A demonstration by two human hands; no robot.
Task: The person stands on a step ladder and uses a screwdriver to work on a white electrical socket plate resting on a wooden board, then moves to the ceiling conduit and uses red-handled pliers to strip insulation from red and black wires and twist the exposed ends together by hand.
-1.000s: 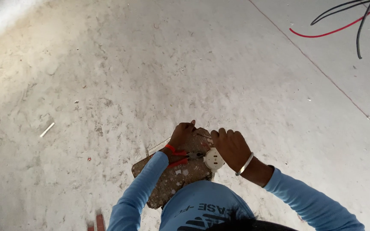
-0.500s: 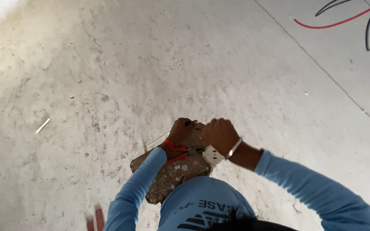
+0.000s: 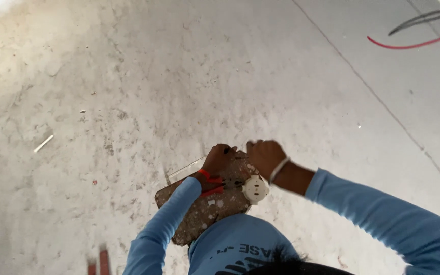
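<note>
Left hand fingers curled, gripping the far edge of a mortar-crusted board held against the body. Right hand clenched just right of it, grip contents unclear. White round fitting sits on board's right edge; concrete floor below.

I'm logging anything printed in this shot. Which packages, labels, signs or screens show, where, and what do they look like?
Printed lettering on the shirt: bottom centre, dark letters on light blue cloth, partly hidden.
No packages, signs or screens show on the concrete surface or around the mortar-crusted board.
</note>
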